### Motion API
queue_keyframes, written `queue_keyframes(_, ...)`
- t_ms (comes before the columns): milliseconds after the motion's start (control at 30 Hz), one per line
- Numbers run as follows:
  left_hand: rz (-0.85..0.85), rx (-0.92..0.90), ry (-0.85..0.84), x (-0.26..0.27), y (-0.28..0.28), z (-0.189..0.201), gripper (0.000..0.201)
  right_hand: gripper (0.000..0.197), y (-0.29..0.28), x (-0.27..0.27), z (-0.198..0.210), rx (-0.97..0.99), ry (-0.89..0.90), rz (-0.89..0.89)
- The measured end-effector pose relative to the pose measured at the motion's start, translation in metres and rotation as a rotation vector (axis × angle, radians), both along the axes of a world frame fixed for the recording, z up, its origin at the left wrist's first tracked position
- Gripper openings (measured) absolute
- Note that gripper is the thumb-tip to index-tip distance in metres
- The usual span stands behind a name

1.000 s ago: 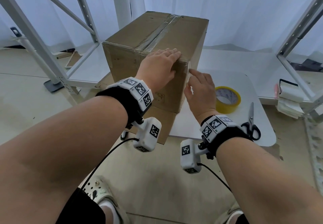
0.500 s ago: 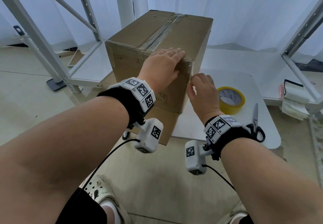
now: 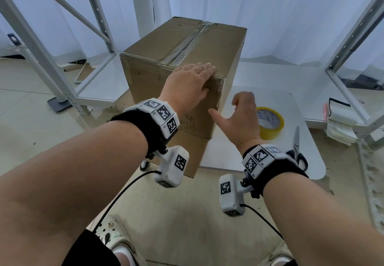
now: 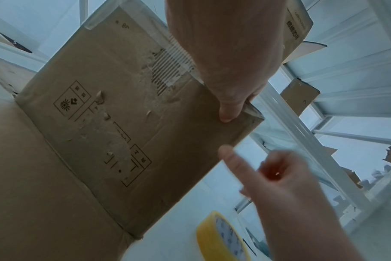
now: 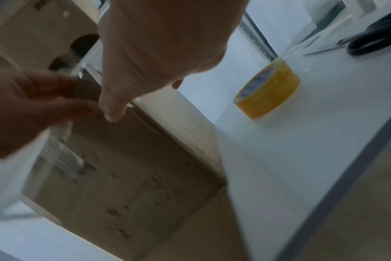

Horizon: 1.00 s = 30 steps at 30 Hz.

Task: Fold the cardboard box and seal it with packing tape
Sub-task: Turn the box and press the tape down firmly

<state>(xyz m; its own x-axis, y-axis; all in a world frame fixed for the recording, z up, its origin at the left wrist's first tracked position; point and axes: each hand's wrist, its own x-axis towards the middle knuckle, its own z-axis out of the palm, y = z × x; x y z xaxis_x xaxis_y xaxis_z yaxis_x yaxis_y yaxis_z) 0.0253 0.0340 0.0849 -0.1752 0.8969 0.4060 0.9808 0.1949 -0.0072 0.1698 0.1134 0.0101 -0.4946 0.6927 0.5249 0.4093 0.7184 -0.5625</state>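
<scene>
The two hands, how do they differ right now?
The left hand lies flat on the cardboard box at its near top corner, fingers straight; the right hand hangs off the box beside that corner, fingers loosely curled, thumb stretched out. The left touches cardboard, the right touches nothing. Both are bare, hold nothing, and wear marker-tagged wristbands.

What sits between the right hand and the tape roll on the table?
Nothing visible. The right hand hangs beside the box, holding nothing, and the tape roll lies just past it on bare white table. The scissors lie off to the right, clear of that path.
</scene>
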Motion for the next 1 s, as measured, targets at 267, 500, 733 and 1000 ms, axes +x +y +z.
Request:
queue_keyframes(267, -0.002, -0.002, 0.052, 0.031, 0.011, 0.001, 0.049, 0.057, 0.012, -0.005, 0.034, -0.062, -0.076, 0.104)
queue_keyframes(500, 0.098, -0.053, 0.072, -0.036, -0.035, 0.006, 0.056, 0.047, 0.03, 0.006, 0.054, -0.037, -0.227, -0.047)
queue_keyframes(733, 0.249, -0.01, -0.016, -0.075, -0.057, 0.003, 0.054, 0.035, 0.014, -0.016, 0.068, 0.361, -0.303, 0.003)
queue_keyframes(1000, 0.242, 0.044, 0.025, -0.08, -0.051, -0.002, 0.046, 0.041, 0.0, -0.029, 0.07, 0.603, -0.433, 0.101)
